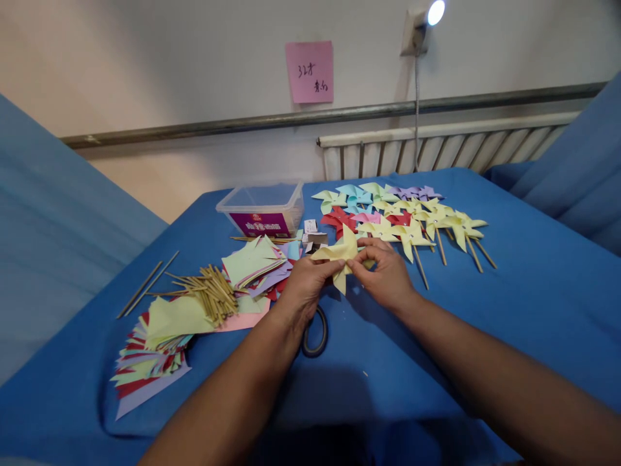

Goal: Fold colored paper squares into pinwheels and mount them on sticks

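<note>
A pale yellow paper pinwheel [345, 249] is held up between both hands above the table. My left hand [310, 279] pinches its left side, with the thumb near the centre. From the right, my right hand [383, 270] has thumb and fingertips pressed together at the pinwheel's middle; anything small between them is hidden. No stick shows on this pinwheel. Below my left hand lies a pair of scissors, of which one dark handle loop [315, 333] shows. Just behind the hands stand small open boxes [314, 238].
Finished pinwheels [412, 236] in several colours lie at the back right. Wooden sticks [213, 294], cut paper stacks [257, 262] and fanned paper sheets [155, 349] cover the left side. Behind them is a clear plastic bin [264, 207]. A radiator [446, 145] lines the wall.
</note>
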A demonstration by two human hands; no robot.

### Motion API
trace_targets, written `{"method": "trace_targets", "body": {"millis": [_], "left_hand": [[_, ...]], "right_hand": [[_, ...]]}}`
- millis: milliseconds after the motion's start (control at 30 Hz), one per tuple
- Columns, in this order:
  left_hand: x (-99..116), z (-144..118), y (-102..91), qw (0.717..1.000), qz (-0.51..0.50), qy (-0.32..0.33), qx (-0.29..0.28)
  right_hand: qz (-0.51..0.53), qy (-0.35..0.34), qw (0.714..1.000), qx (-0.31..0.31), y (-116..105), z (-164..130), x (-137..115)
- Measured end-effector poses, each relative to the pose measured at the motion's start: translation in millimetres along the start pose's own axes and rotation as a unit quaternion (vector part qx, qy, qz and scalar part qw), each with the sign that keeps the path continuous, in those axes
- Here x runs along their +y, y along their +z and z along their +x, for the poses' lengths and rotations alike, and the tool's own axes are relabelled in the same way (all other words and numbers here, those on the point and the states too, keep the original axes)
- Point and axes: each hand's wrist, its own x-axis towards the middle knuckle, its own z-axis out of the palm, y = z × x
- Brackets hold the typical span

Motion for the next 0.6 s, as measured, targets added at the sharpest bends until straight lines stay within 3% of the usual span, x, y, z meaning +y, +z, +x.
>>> {"method": "trace_targets", "body": {"millis": [600], "left_hand": [[5.4,-6.0,5.3,1.000,-0.001,-0.001,0.004]], "right_hand": [[-0.006,0.002,1.000,-0.008,-0.2,-0.5,0.4]]}}
